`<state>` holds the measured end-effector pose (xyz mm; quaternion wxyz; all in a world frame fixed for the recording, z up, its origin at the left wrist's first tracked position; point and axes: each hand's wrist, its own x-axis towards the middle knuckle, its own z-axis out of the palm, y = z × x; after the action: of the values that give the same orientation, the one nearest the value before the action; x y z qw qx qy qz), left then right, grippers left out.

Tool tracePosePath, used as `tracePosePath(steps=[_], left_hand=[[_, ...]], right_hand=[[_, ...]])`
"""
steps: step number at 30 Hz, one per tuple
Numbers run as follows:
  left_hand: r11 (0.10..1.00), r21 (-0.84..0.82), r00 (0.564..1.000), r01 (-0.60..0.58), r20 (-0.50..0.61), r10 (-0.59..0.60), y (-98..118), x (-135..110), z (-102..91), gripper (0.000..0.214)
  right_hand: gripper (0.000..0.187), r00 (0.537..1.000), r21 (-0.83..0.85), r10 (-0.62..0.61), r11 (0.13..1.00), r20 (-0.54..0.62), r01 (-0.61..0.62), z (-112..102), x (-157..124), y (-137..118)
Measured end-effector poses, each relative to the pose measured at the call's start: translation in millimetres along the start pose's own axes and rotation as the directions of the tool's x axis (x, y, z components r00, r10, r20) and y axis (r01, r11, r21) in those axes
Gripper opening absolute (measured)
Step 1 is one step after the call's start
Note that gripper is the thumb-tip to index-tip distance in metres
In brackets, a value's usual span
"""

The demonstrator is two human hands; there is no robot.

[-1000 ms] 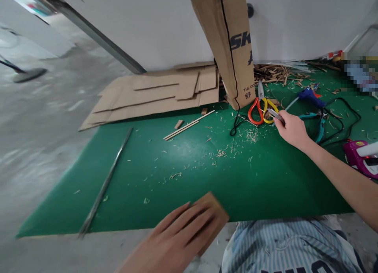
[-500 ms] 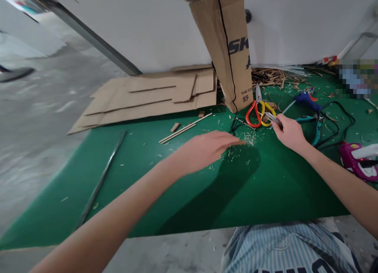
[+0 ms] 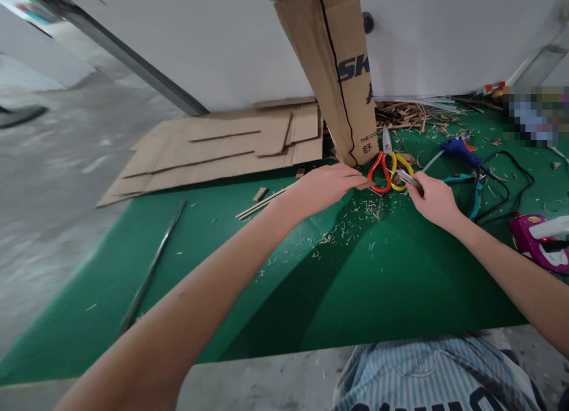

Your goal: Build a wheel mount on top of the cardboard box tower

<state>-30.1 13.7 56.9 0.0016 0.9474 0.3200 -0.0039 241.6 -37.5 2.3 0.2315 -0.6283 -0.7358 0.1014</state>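
My left hand [image 3: 326, 188] reaches across the green mat [image 3: 400, 281] to the foot of the tall cardboard box [image 3: 340, 73]. Its fingers are curled together, and a small brown piece [image 3: 366, 186] shows at the fingertips. My right hand [image 3: 433, 201] is closed round a slim silver knife-like tool [image 3: 408, 178], whose tip lies over the handles of the red and yellow scissors [image 3: 389, 165]. The two hands are a short way apart, with wood shavings [image 3: 371, 209] scattered between and below them.
Flat cardboard sheets [image 3: 222, 147] lie at the mat's back left. Thin wooden sticks [image 3: 262, 202] and a long metal rod [image 3: 153, 266] rest on the mat. A blue glue gun [image 3: 460, 147], black cable [image 3: 511, 186], teal pliers [image 3: 475, 192] and a magenta tool [image 3: 540, 242] sit at the right.
My left hand left the brown board at the near edge and reached forward across the mat to the box's foot, fingers curling. My right hand kept its hold on the silver tool.
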Motion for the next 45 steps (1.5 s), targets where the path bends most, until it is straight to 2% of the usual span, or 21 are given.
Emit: tracePosePath(steps=[5, 10, 15, 19, 22, 27, 33, 40, 45], left_hand=[[0.999, -0.008, 0.991, -0.05, -0.123, 0.049, 1.0, -20.6, 8.6, 0.048], [0.993, -0.062, 0.988, -0.099, -0.129, 0.09, 19.0, -31.3, 18.4, 0.05], [0.997, -0.019, 0.988, -0.077, -0.134, 0.073, 34.5, -20.3, 24.3, 0.053], [0.996, 0.003, 0.984, -0.086, -0.156, 0.085, 43.1, -13.0, 28.2, 0.047], [0.994, 0.017, 0.974, -0.109, -0.198, 0.111, 49.4, -11.0, 35.5, 0.043], [0.997, 0.032, 0.962, -0.067, -0.265, 0.073, 52.8, -0.5, 46.8, 0.04], [0.993, -0.038, 0.958, -0.11, -0.27, 0.096, 48.2, 10.7, 41.3, 0.038], [0.993, -0.115, 0.957, -0.008, -0.291, -0.025, 49.9, 9.3, 39.9, 0.047], [0.997, -0.057, 0.965, -0.048, -0.26, 0.032, 54.7, 13.4, 37.9, 0.043]], right_hand=[[0.022, 1.0, 0.011, 0.002, 1.0, 0.008, -0.003, 0.5, 0.8, 0.5], [0.022, 1.0, -0.005, 0.007, 1.0, 0.015, -0.007, -0.4, 0.9, -0.5], [0.023, 1.0, -0.031, -0.002, 1.0, 0.019, 0.003, -1.0, -0.1, -1.1], [0.021, 1.0, -0.032, 0.002, 0.999, 0.025, -0.001, -1.3, -0.1, -1.4], [0.022, 1.0, -0.032, 0.006, 0.999, 0.03, -0.005, -0.9, 0.4, -1.1], [0.02, 1.0, -0.028, -0.01, 1.0, 0.012, 0.01, 1.1, 0.6, 0.4], [0.017, 1.0, 0.024, -0.005, 1.0, -0.02, 0.005, 1.9, 1.5, 2.4], [0.016, 0.999, 0.073, 0.005, 0.997, -0.049, -0.001, 2.9, 2.0, 3.5], [0.016, 0.998, 0.07, -0.005, 0.998, -0.06, 0.009, 2.4, 1.4, 3.2]])
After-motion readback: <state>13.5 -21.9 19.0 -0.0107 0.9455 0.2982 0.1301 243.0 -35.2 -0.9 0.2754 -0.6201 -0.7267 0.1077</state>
